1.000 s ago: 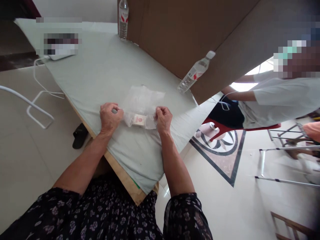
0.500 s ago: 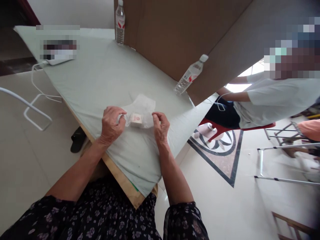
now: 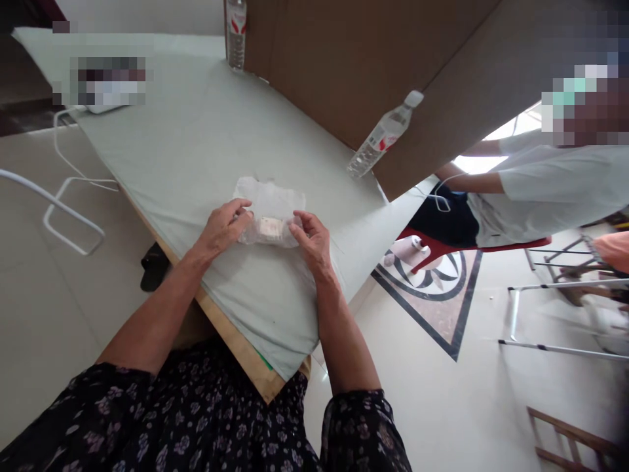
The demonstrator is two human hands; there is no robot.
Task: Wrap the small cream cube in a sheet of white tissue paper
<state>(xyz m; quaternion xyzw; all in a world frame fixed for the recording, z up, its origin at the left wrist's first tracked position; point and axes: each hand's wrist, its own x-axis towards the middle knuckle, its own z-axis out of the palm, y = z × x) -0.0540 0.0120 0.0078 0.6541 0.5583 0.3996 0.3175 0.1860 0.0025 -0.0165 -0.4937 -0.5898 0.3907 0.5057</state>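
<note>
A clear plastic bag (image 3: 270, 204) with a small pink-and-white packet (image 3: 270, 227) inside lies on the pale cloth-covered table (image 3: 196, 144). My left hand (image 3: 223, 226) presses on the bag's left end with the fingers stretched out. My right hand (image 3: 309, 239) rests on the bag's right end, fingertips curled onto the plastic beside the packet. Both hands touch the bag, which lies folded over on the cloth.
A water bottle (image 3: 383, 134) leans against a big brown cardboard sheet (image 3: 354, 65); another bottle (image 3: 236, 33) stands at the back. A white device with a cable (image 3: 98, 105) sits far left. A person in a white shirt (image 3: 540, 190) sits at right by a red chair (image 3: 442, 246).
The bag has been folded down and flattened on the cloth. My left hand went from a pinch to stretched fingers pressing it; my right hand stayed at the right end.
</note>
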